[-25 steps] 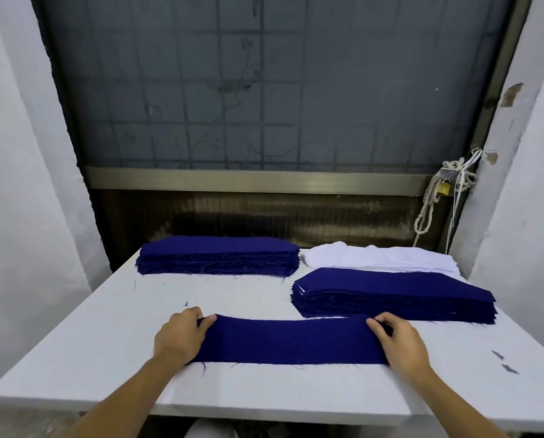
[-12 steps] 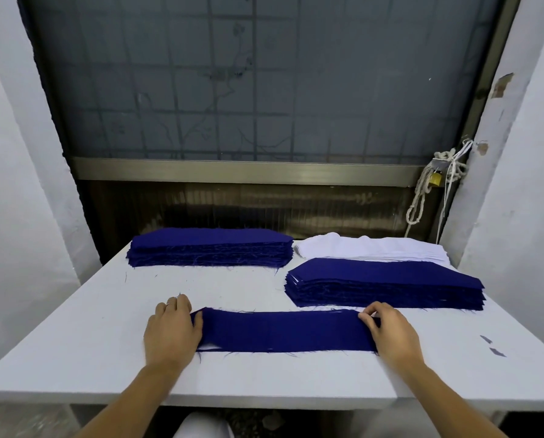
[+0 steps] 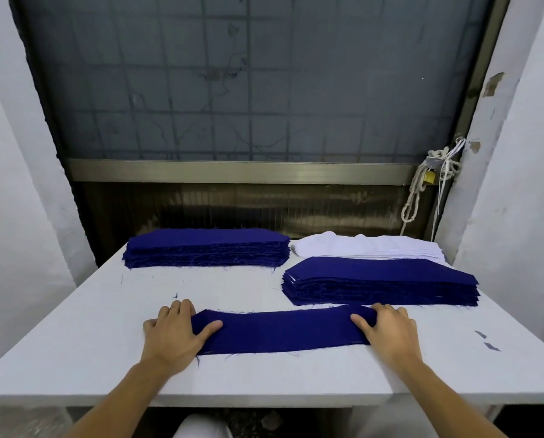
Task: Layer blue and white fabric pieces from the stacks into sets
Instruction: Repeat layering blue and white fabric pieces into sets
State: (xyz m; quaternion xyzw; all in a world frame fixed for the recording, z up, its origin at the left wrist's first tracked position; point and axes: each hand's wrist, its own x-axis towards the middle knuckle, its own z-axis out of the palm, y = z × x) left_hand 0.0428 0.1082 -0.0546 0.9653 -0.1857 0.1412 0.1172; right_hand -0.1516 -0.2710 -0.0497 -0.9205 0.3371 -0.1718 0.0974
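I press my left hand (image 3: 175,335) flat on the blue strip's (image 3: 283,331) left end; my right hand (image 3: 389,331) covers the other, grasp unclear.

A single blue fabric strip (image 3: 283,331) is laid flat across the lower centre of the white table (image 3: 90,343). Its left end is covered by the left hand (image 3: 172,333) and its right end by the right hand (image 3: 390,331), with each thumb laid on the cloth. A blue stack (image 3: 207,248) is located at centre left. A second blue stack (image 3: 381,281) is located at centre right, with a white stack (image 3: 368,246) directly behind it. Two blue scraps (image 3: 491,346) are seen at lower right.
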